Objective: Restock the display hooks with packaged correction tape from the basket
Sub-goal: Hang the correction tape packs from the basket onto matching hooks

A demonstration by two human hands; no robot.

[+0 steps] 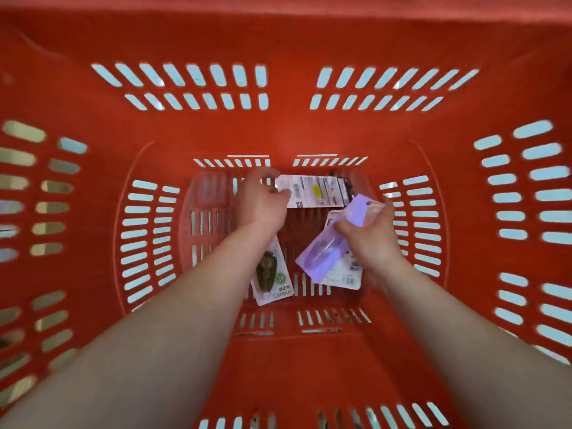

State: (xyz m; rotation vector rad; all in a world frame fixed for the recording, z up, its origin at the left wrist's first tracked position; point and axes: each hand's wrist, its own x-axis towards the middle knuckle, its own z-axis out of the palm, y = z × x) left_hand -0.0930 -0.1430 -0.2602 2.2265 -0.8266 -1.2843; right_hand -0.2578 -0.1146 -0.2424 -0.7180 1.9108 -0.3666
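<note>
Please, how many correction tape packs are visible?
4: barcode-up pack by left hand, purple pack in right hand, white pack beneath it, green pack under left forearm; more may hide.

Red basket [284, 128], green packet [270, 275], face-down packet [315, 191]

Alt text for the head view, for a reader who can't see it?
Two bare hands reach into a red basket: the right hand grips a purple package, the left hand meets the end of a face-down white package. A green Campus package lies under the left forearm.
</note>
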